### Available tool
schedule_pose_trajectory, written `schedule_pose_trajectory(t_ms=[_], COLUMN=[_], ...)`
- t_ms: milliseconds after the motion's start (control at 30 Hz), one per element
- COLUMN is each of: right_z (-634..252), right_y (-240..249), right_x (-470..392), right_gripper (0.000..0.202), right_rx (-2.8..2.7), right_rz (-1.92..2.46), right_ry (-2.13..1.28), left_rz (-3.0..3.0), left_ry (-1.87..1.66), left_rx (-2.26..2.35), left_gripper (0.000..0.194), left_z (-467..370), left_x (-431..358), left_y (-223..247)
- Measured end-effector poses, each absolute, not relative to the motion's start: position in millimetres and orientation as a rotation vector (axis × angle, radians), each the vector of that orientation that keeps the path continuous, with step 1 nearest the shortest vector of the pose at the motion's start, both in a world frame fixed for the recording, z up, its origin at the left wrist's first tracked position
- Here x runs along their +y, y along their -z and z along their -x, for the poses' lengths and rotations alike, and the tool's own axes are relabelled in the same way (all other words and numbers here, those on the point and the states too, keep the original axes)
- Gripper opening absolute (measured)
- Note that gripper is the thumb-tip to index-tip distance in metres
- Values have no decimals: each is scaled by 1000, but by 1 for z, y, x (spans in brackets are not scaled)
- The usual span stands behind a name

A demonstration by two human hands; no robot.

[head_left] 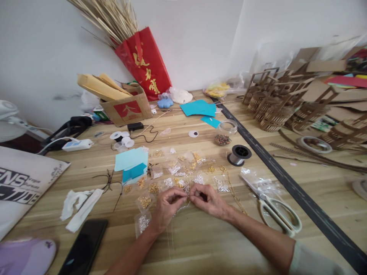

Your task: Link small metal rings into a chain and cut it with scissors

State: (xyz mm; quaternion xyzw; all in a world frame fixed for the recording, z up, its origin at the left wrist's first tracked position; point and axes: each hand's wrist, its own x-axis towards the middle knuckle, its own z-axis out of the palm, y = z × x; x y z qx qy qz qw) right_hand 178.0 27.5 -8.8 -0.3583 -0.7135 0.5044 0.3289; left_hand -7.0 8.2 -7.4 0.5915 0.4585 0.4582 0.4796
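Note:
My left hand (169, 206) and my right hand (208, 200) meet fingertip to fingertip above the table, each closed in a pinch. A thin silver chain (182, 208) hangs in a curve under the fingertips, and the left fingers seem to hold its end. What the right fingers pinch is too small to make out. Around the hands lie small clear bags of jewellery findings: gold pieces (145, 201), silver rings (143, 222), white-silver bits (198, 178) and larger silver rings (221, 185). A gold chain (235, 194) stretches along the table right of my right hand.
Scissors (279, 214) lie at the right by a wire spool (239, 154) and a jar of beads (223, 139). Small woven baskets (275, 114) crowd the right back. A phone (83, 247) and blue cards (132, 164) are on the left, with a cardboard box (126, 109) behind.

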Motion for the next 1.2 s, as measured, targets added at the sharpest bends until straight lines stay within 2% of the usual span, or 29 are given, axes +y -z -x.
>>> schedule_pose_trajectory(t_ms=[1200], right_z=[-178], right_y=[6], right_x=[27], right_gripper=[10], right_rx=[-1867], right_rz=[939], right_ry=[-1343], left_rz=[-1369], left_ry=[-1080], left_rx=[1129], left_gripper=[3], left_z=[7], left_x=[8], left_y=[5])
